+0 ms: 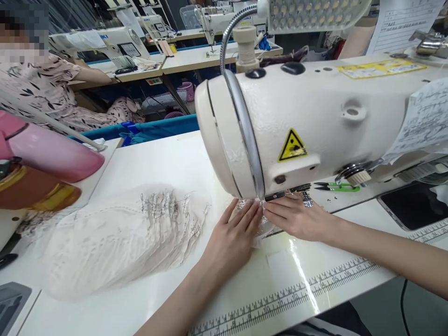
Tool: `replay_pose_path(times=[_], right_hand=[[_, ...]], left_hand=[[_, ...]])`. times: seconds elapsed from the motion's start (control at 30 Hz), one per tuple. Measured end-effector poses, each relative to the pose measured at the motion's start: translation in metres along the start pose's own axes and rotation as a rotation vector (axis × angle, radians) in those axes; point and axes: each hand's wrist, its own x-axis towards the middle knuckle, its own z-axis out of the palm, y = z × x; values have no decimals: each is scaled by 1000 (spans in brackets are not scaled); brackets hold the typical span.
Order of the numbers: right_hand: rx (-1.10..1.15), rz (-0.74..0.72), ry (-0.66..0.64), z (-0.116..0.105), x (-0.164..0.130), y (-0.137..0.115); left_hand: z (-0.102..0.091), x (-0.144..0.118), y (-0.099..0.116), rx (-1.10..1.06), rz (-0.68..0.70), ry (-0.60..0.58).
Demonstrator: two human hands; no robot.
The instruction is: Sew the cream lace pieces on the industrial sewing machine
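Note:
Under the head of a white sewing machine (301, 121), both hands rest on a small piece of pale lace fabric (261, 235). My left hand (238, 231) lies flat on it, fingers stretched toward the needle area. From the right, my right hand (297, 214) reaches in with fingers extended, its fingertips close to the left hand's. The machine head hides the needle and presser foot, and the hands cover most of the fabric. Left of my left hand, a pile of sheer, cream lace pieces (115, 242) with dark thread ends lies on the white table (161, 158).
Green thread snips (338, 187) and a phone (416, 205) lie right of the hands. A printed ruler (280, 298) runs along the front edge. A pink bottle (56, 149) and brown container (38, 186) stand left. Beyond sits a co-worker (45, 93) near other machines (105, 46).

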Motion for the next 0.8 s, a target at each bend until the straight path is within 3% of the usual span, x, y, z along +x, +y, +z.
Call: replay_pose_path(times=[0.13,0.4,0.8], right_hand=[[-36,-50,17,1,6,-2],[20,-39,196,4,10,-8],[76,40,154,9,3,-9]], left_hand=[[-4,1,-3,-30,-13,-13],[-5,2,-6,-32,-48,-14],[-5,5,1,38,-101,6]])
